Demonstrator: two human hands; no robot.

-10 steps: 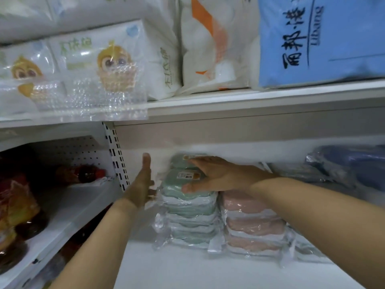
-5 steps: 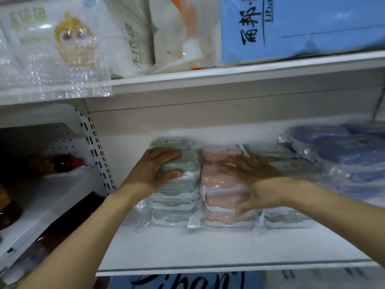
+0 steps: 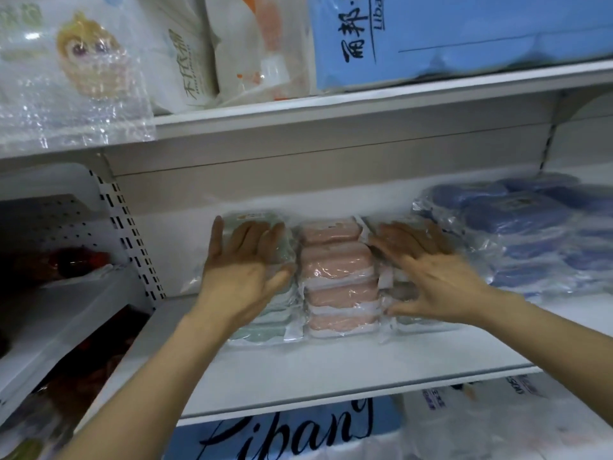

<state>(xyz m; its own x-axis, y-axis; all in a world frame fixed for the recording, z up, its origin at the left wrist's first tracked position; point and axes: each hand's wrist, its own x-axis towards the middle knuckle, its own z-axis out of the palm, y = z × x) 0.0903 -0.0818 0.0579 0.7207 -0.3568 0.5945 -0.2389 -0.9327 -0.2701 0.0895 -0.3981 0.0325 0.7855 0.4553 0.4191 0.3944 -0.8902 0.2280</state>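
1. Hand state: the left hand point(image 3: 245, 273) lies flat on the green box stack point(image 3: 265, 330), fingers straight and slightly spread, gripping nothing. The right hand point(image 3: 428, 277) lies on the pale box stack point(image 3: 421, 327) the same way, fingers splayed, with nothing enclosed.
2. Location: both film-wrapped stacks stand toward the back of the white shelf point(image 3: 331, 370), flanking the pink box stack point(image 3: 338, 280), which sits between the hands.
3. Step in hand, as judged: squaring the row. Push with flat palms, evenly from both sides, toward the pink stack. Apply pressure low on each stack, because the film looks slippery and the upper boxes may slide.
4. Left limit: the perforated upright point(image 3: 132, 240) is near the green stack, with bare shelf between them.
5. Right limit: the blue box packs point(image 3: 517, 227) sit just beside the pale stack, so there is little room there.
6. Overhead: the upper shelf point(image 3: 331, 144) hangs low, so withdraw the hands forward, not upward.
7. Front: a wide bare band runs to the shelf lip, leaving room to work.
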